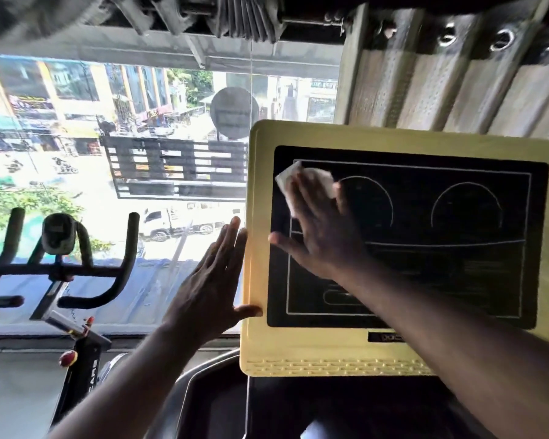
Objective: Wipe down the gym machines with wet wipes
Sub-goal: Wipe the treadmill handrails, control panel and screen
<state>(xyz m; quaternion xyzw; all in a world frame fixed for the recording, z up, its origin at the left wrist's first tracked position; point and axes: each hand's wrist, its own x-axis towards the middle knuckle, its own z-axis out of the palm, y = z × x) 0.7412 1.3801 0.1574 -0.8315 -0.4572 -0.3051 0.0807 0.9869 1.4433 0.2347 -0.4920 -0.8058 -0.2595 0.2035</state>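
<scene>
While left hand (210,280) touches console (393,134), right hand (320,226) presses wipe (287,180)

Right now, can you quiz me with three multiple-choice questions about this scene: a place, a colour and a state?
1. Where on the screen is the wipe? A) upper left B) lower right C) bottom centre
2. What colour is the frame? A) red B) yellow C) blue
3. How is the left hand? A) fisted B) holding a bottle C) flat against the frame
Answers: 1 A, the right hand presses it near the top-left corner. 2 B, the border is yellow. 3 C, its straight fingers lie along the frame's left edge.
</scene>
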